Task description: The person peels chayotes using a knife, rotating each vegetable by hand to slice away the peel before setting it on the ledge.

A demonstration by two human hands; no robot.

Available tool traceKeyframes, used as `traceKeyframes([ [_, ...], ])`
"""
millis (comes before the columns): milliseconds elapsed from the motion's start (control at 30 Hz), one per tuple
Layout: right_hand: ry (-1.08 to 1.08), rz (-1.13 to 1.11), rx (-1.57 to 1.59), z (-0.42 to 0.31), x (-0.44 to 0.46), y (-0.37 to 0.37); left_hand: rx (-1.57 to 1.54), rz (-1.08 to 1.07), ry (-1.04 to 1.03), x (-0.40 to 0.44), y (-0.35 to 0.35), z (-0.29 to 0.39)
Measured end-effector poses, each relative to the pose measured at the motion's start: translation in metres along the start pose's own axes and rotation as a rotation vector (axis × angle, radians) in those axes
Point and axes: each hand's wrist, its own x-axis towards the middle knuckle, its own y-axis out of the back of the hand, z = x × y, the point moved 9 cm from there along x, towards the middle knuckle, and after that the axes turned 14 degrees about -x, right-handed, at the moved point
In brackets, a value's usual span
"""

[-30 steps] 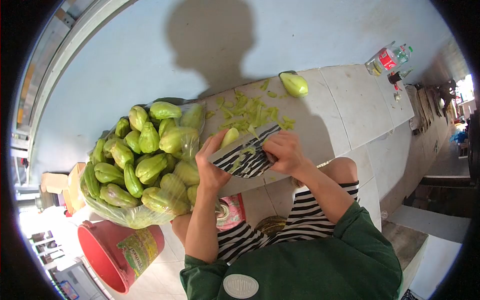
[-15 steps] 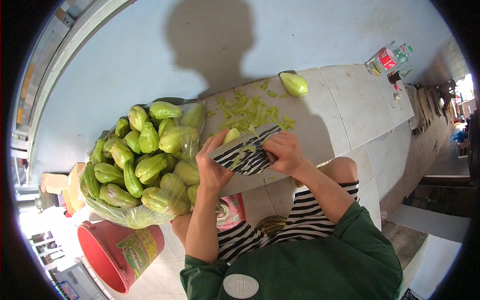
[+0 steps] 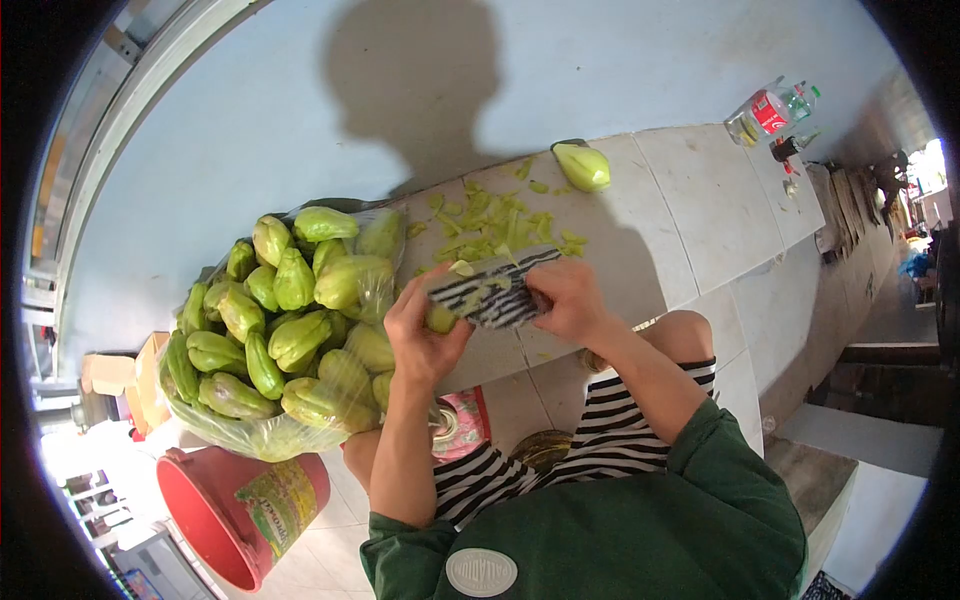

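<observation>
My left hand [image 3: 422,335] is wrapped round a pale green chayote [image 3: 440,318], partly hidden behind a wide blade. The blade [image 3: 495,290] is shiny, mirrors the striped shorts and has bits of green peel on it. My right hand [image 3: 568,300] is closed on the knife at the blade's right end; the handle is hidden in the fist. Beyond the hands, green peelings [image 3: 490,222] lie scattered on the tiled ledge [image 3: 690,190]. One light green chayote [image 3: 583,167] rests near the wall, past the peelings.
A clear plastic bag full of green chayotes [image 3: 298,340] stands at the left. Below it a red bucket [image 3: 215,515] lies tilted. Plastic bottles [image 3: 770,112] are at the ledge's far right. A pink patterned item [image 3: 462,425] is between the legs.
The blade has tilted and shifted slightly up over the chayote, whose lower part now shows by my left thumb. My left hand has turned a little. The whole view has shifted slightly.
</observation>
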Motion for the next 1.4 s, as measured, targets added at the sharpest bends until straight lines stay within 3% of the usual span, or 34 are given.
traceKeyframes([
  [67, -0.100, -0.042, 0.005, 0.013, 0.000, -0.008, 0.029, 0.004, 0.018, -0.001, 0.001, -0.001],
  [300, -0.115, 0.037, -0.005, 0.012, 0.001, -0.003, 0.071, 0.011, -0.031, 0.000, 0.005, 0.006],
  [567, 0.074, 0.106, 0.083, -0.004, 0.004, 0.010, 0.039, 0.037, -0.076, 0.002, 0.007, 0.007],
  [1067, 0.041, 0.028, 0.011, 0.000, -0.001, 0.001, 0.084, 0.028, -0.036, 0.002, 0.005, 0.002],
  [1200, 0.072, 0.099, 0.065, -0.005, 0.003, 0.006, 0.059, 0.019, -0.039, 0.003, 0.007, 0.008],
  [1267, -0.248, -0.129, 0.056, 0.022, 0.001, -0.018, 0.061, 0.005, -0.024, 0.002, 0.006, 0.008],
  [1400, -0.374, -0.254, -0.027, 0.044, -0.002, -0.033, 0.102, 0.034, -0.035, 0.004, 0.009, 0.007],
])
